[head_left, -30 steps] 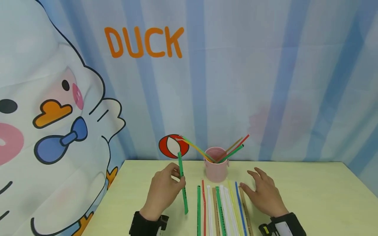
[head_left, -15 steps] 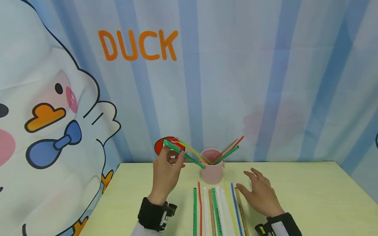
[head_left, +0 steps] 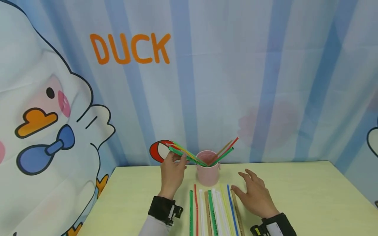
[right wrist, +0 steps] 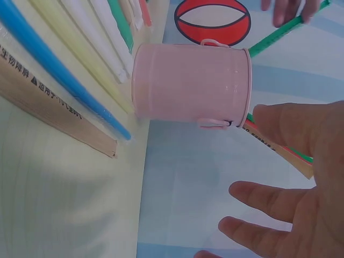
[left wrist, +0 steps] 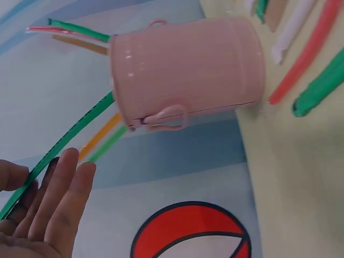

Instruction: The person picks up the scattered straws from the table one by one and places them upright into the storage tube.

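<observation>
My left hand [head_left: 173, 173] pinches a green drinking straw [left wrist: 80, 126] between thumb and fingers. The straw slants down to the right, its lower end inside the mouth of a small pink bucket [head_left: 207, 177]. Other straws lean out of the bucket to both sides, among them an orange one [left wrist: 99, 138] and a brown one [right wrist: 293, 160]. Over the right end of a row of straws hovers my right hand [head_left: 256, 196], fingers spread and holding nothing. Its thumb is near the tops of a blue straw [head_left: 232, 209] and a brown wrapped straw [head_left: 238, 213].
Side by side in front of the bucket lie several straws, including a green one [head_left: 191, 213], a red one [head_left: 196, 206] and a yellow one [head_left: 226, 206]. The pale yellow table [head_left: 310, 196] ends at a blue striped curtain [head_left: 218, 82] with a printed duck.
My left hand has carried the green straw up and right, tilting it from near upright until its lower end entered the bucket. The right hand keeps its pose; the view shifted slightly.
</observation>
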`<state>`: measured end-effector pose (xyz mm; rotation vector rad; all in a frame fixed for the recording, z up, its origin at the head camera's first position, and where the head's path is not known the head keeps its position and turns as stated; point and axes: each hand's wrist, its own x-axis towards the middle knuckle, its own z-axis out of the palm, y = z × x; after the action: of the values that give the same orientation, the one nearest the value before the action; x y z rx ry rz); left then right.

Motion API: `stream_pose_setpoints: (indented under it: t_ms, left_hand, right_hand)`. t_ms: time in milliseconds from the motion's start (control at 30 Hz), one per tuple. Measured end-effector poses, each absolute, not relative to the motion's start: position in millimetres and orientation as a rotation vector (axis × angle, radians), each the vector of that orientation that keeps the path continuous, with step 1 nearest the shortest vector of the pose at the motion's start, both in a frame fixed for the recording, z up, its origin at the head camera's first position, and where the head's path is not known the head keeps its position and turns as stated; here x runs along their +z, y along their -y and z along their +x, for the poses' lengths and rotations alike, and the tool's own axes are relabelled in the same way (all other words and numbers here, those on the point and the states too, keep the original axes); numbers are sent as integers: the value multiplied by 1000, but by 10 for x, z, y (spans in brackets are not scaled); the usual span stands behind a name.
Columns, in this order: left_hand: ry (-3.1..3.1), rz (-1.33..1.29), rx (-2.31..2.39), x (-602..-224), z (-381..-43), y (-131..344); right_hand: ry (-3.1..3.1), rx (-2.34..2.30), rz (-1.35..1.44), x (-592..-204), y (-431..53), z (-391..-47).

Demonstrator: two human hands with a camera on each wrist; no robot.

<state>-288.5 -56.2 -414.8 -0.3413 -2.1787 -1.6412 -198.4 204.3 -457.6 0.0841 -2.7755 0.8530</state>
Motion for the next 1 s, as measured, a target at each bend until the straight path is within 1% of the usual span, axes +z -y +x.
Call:
stream_pose_setpoints:
  t_ms: [233,400,633,800,1000]
  left_hand:
    - [2328,-320,-1418,-4338,-3018,473]
    - [2423,-317,-1260,-4380,-3023,401]
    - [2502,-307,-1199,-4433,-3027,346]
    - [2575,-299,-1120,-4450,-2940,401]
    - [2654,-331,-890,-4357,-2697,511]
  right_hand:
    - [2769,845,88,-4588,-2048,-1990]
    - [2776,852,92,-4585,-2032,-1989]
    - [2792,865,93,-4583,-2002,-1996]
    - [2802,863,92,-4570,-2008,-1991]
    - [2821,885,64,-4567,-2065,-1986]
